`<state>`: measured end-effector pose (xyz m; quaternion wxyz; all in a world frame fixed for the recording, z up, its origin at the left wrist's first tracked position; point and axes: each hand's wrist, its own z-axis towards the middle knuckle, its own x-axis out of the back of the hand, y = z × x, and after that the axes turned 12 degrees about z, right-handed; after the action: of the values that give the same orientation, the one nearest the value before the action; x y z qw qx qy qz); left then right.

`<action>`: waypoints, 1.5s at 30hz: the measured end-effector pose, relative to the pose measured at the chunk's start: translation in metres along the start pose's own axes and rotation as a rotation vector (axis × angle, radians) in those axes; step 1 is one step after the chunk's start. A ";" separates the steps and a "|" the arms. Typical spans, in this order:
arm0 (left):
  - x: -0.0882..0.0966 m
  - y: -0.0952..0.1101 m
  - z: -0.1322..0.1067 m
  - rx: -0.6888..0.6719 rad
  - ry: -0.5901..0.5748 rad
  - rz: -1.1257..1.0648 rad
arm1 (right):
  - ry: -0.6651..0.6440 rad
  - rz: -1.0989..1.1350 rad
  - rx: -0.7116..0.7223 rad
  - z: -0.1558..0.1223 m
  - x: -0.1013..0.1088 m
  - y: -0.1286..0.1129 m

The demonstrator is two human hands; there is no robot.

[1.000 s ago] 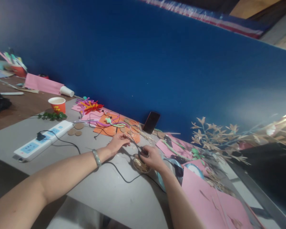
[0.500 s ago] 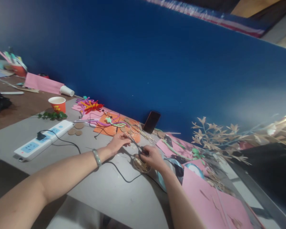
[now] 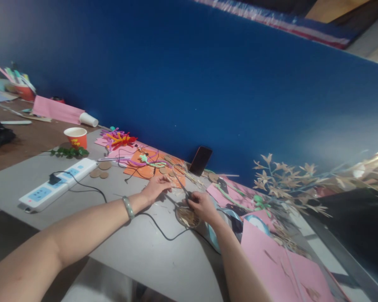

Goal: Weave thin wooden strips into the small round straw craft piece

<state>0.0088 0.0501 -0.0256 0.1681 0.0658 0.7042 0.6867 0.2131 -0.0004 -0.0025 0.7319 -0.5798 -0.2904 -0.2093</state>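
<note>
On the grey counter (image 3: 138,247), my right hand (image 3: 201,206) is pinching scissors over the half-filled round straw-strewn disc (image 3: 187,217), while my left hand (image 3: 156,186) is gripping thin pale straw (image 3: 173,181).

Both forearms are showing bare from the lower edge of the view up to the hands, with no sleeve reaching into sight; the left hand (image 3: 154,187) is wearing a pale greenish-grey bangle (image 3: 127,208), smooth and rounded, sitting snug around the wrist; the right hand (image 3: 202,206) is wearing nothing, its wrist and fingers showing bare.
</note>
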 end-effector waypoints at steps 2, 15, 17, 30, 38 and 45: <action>0.000 0.002 -0.001 0.015 0.008 0.002 | 0.027 0.026 -0.012 0.000 0.000 -0.002; 0.000 0.002 -0.003 0.054 0.006 0.006 | 0.049 -0.063 0.027 0.000 0.001 -0.005; 0.000 0.001 -0.002 0.056 0.019 0.003 | 0.029 -0.099 0.047 -0.001 0.001 -0.007; 0.000 -0.003 0.001 -0.003 0.027 -0.015 | -0.052 -0.175 0.081 -0.003 0.001 -0.016; 0.000 -0.005 0.002 -0.016 0.004 -0.022 | -0.039 -0.164 0.086 -0.003 -0.001 -0.015; 0.001 -0.004 0.002 -0.010 0.004 -0.022 | -0.045 -0.144 0.089 -0.003 -0.002 -0.010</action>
<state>0.0093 0.0521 -0.0293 0.1746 0.0560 0.7018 0.6883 0.2060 -0.0061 0.0034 0.7332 -0.5290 -0.3568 -0.2350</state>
